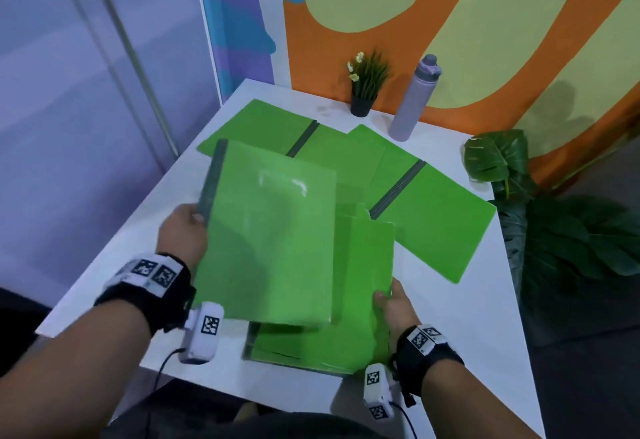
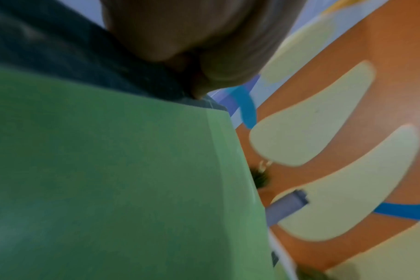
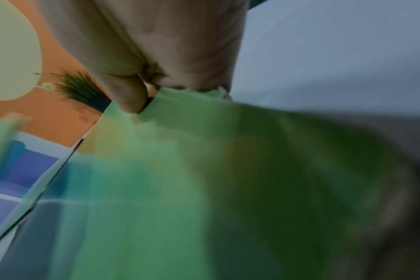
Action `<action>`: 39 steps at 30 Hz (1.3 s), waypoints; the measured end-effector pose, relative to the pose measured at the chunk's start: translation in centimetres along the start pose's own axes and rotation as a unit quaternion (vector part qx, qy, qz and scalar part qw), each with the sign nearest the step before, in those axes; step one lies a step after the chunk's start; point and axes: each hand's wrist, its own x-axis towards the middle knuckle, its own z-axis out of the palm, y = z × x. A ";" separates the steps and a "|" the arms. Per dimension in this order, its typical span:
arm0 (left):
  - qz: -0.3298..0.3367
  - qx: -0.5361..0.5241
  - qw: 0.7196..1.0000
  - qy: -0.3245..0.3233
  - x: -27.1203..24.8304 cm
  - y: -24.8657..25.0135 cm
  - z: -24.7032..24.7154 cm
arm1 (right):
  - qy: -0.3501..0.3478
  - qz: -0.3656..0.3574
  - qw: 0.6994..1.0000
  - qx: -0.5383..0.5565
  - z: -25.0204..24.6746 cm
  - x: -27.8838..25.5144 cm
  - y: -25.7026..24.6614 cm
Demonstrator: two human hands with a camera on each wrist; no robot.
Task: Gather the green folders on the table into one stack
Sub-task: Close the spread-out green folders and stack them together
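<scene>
A closed green folder [image 1: 270, 237] with a dark grey spine hangs tilted above the table. My left hand [image 1: 185, 234] grips its spine edge, seen close up as the left hand [image 2: 199, 56] on the green folder [image 2: 120, 180]. My right hand [image 1: 393, 307] pinches the lower edge of an upright green cover [image 1: 367, 265]; the wrist view shows the right hand [image 3: 141, 85] with its thumb on that green cover [image 3: 204, 170]. Beneath lies a stack of green folders [image 1: 304, 352]. Two open green folders [image 1: 263, 130] [image 1: 436, 224] lie flat farther back.
A white table [image 1: 467, 334] ends at a near edge by my body. At its back stand a small potted plant [image 1: 365, 88] and a grey water bottle [image 1: 414, 99] against a painted wall. A big leafy plant [image 1: 554, 230] stands off the right side.
</scene>
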 end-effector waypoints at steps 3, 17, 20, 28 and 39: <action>-0.061 0.036 0.991 -0.111 -1.4 -3.5 4.7 | -0.029 0.080 0.992 0.090 1.0 0.3 0.2; -0.159 -0.223 0.946 -0.172 -1.5 -5.9 6.3 | -0.089 -0.074 0.991 0.065 4.0 3.4 -5.0; -0.154 -0.273 0.943 -0.114 -0.8 -5.9 5.6 | -0.044 -0.162 0.977 -0.133 3.7 6.1 -7.2; -0.152 -0.329 0.929 -0.076 -0.1 -6.7 4.8 | 0.010 -0.147 0.851 -0.504 3.0 14.4 -9.6; -0.161 -0.322 0.929 -0.089 0.5 -8.4 3.3 | -0.069 -0.178 0.831 -0.522 2.0 11.4 -5.5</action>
